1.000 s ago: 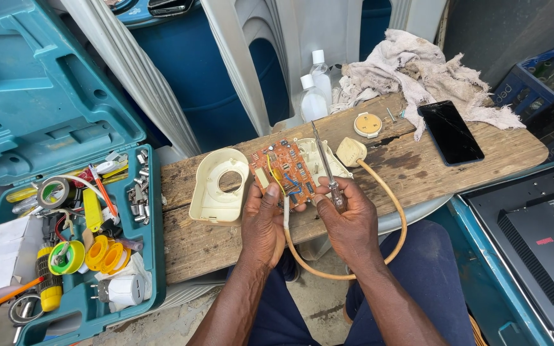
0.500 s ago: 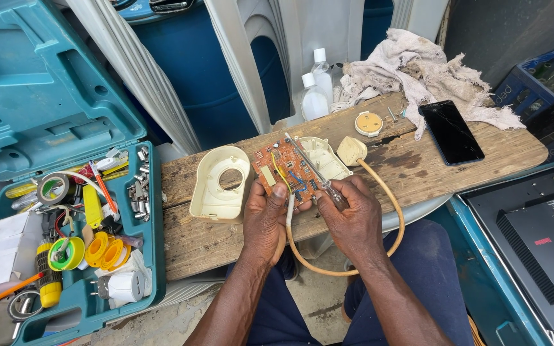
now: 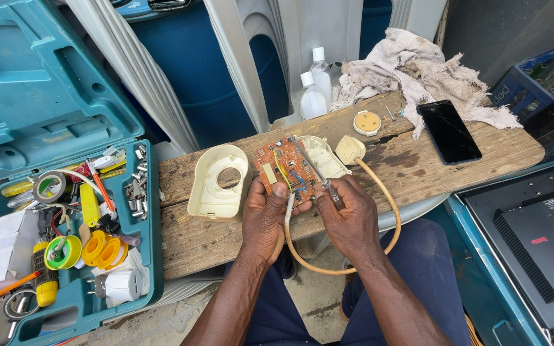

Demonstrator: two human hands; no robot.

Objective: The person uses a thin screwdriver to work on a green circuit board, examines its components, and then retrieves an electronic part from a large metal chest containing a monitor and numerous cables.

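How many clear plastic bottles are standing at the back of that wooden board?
2. The taller bottle stands furthest back, beside the crumpled rag; the shorter bottle stands just in front of it, to its left. More could be hidden behind the rag.

Your hands (image 3: 270,214) (image 3: 347,214) have bare plank (image 3: 200,240) to their near left and bare wood (image 3: 418,163) between plug (image 3: 350,150) and phone (image 3: 449,131). The cream cover (image 3: 216,186) blocks the left, bottles (image 3: 314,86) and rag (image 3: 411,70) the far edge; the cord (image 3: 379,247) loops near right.

Toolbox (image 3: 65,256) left of plank (image 3: 418,160); phone (image 3: 449,131) on it.
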